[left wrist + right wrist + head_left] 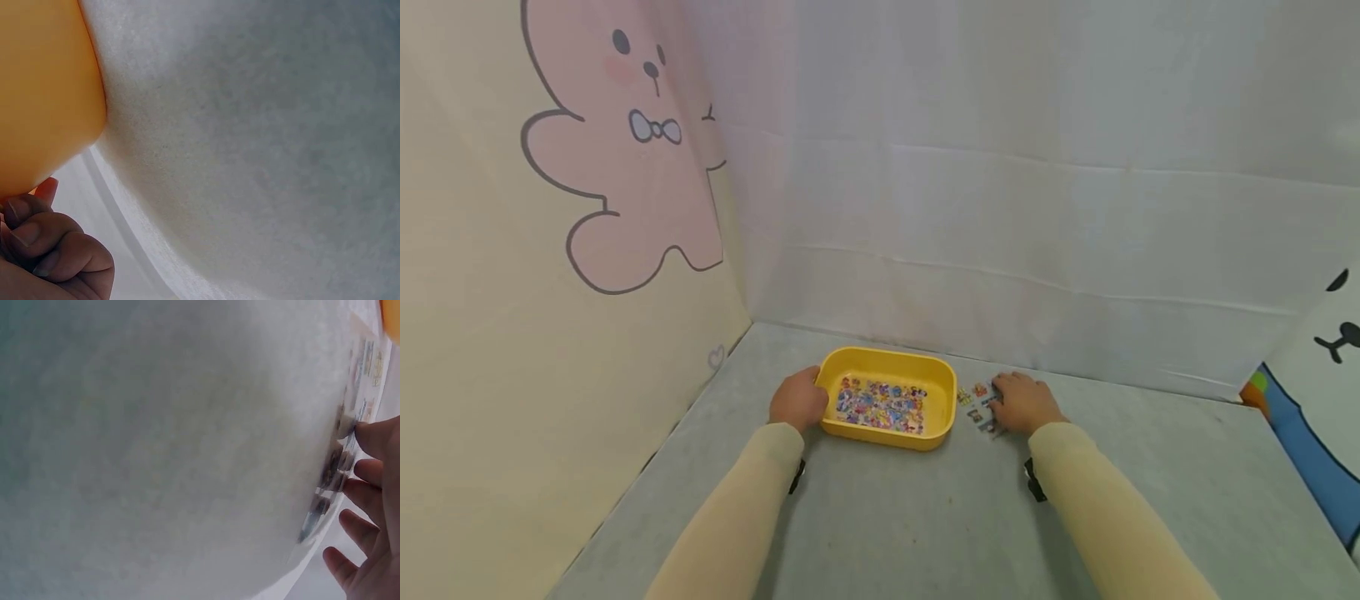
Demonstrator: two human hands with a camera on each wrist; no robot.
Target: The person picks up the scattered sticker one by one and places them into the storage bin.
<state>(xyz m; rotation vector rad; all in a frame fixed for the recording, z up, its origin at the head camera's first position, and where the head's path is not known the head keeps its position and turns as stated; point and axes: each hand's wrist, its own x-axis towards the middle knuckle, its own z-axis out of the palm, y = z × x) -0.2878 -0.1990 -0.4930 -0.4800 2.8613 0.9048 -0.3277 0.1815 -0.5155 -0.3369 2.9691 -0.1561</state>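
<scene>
A yellow plastic tray (942,402) with rounded corners sits on the table, many small colourful cartoon stickers (880,404) spread over its bottom. My left hand (799,399) holds the tray's left edge; in the left wrist view its curled fingers (59,250) meet the tray wall (50,94). To the right of the tray lies a flat see-through sheet (976,413) printed with small cartoon pictures. My right hand (1024,403) rests on that sheet's right part, fingers spread and fairly straight, partly covering it. The right wrist view shows the fingertips touching the sheet (331,469).
The grey table (940,525) meets a white cloth wall (1037,208) just behind the tray. On the left stands a cream cloth wall (587,400) with a pink bear drawing (625,183). A blue and white printed cloth (1318,467) hangs at the right edge.
</scene>
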